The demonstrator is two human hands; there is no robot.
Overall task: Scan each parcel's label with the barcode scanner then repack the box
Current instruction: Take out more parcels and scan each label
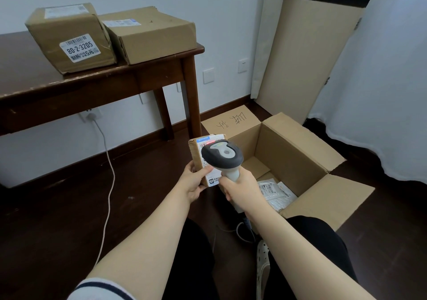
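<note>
Head view shows the left hand (193,183) gripping a small parcel (196,155) just left of the open box (288,151), the right hand (241,190) gripping the scanner (221,156) over its label (213,180); best hold both steady, red line across the barcode.

We see a matt cardboard box (288,151), a glossy wooden table (69,87) (edges scuffed) and a smooth plastic scanner (221,155).

Table (92,84), far left: on it, left parcel (69,38) and right parcel (150,36), side by side.
Open box (288,156), on floor, right of table: packets (275,191) inside, near end.
Small parcel (198,158), held in left hand (193,181), at the box's left edge.
Scanner (223,156), held in right hand (240,188), just in front of it.
Cable (108,172), on floor, left.
</note>
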